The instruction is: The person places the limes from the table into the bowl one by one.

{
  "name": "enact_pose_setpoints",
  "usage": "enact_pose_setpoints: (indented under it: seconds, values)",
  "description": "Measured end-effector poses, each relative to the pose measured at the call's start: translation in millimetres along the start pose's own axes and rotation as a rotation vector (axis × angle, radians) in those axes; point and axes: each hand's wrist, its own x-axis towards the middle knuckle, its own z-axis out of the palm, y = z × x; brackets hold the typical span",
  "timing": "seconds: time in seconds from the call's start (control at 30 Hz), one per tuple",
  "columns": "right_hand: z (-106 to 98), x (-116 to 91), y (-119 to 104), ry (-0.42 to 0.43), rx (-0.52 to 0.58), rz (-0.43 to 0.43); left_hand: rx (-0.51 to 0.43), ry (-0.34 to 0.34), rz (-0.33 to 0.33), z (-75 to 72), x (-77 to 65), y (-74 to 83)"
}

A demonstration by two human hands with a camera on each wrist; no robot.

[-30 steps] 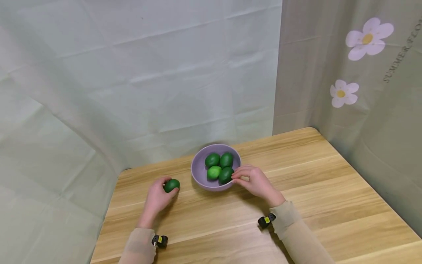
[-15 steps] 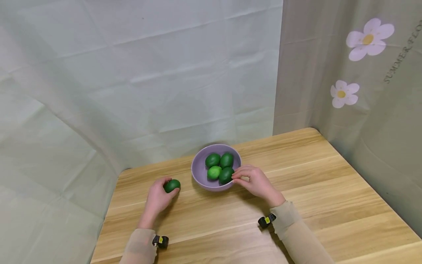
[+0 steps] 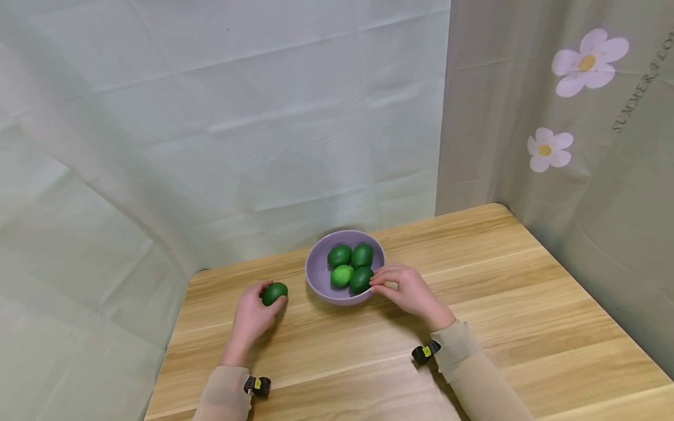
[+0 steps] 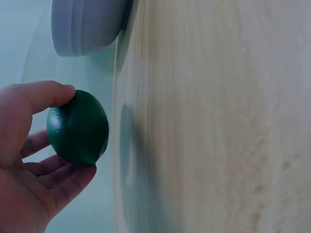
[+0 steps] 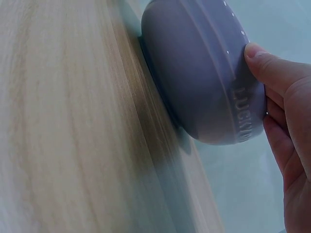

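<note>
My left hand (image 3: 254, 314) grips a dark green oval fruit (image 3: 275, 294) between thumb and fingers, left of the purple bowl (image 3: 321, 286). From the left wrist, this smooth glossy fruit (image 4: 77, 127) appears a little off the tabletop. With thumb outside and fingers over the edge, my right hand (image 3: 402, 288) pinches the bowl's right rim. A dark green fruit (image 3: 361, 281) inside lies right by those fingertips. Also in the bowl are a bright green lime (image 3: 341, 276) and two more dark green fruits (image 3: 339, 256). Raised lettering marks the bowl's side (image 5: 204, 73) in the right wrist view.
The wood-grain table (image 3: 337, 356) carries the bowl near its back edge. Behind it hangs a pale curtain (image 3: 295, 128); a flowered curtain (image 3: 489, 117) stands at the right. A small black camera sits on each wrist.
The fruit in my left hand has risen and turned very slightly. My right hand and the bowl have stayed in place.
</note>
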Motion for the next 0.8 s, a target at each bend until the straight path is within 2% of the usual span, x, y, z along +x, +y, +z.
enact_pose_setpoints:
  seconds: [0.37,0.6,0.8]
  values:
    - [-1,1,0,-0.007,0.004,0.004,-0.027,0.129,0.064,2.4,1.0,9.1]
    - [2,1,1,-0.007,0.006,0.003,-0.068,0.153,0.045,1.9,1.3,19.6]
    - [2,0,2,-0.001,0.008,0.008,-0.102,0.168,0.060,0.9,1.0,28.8]
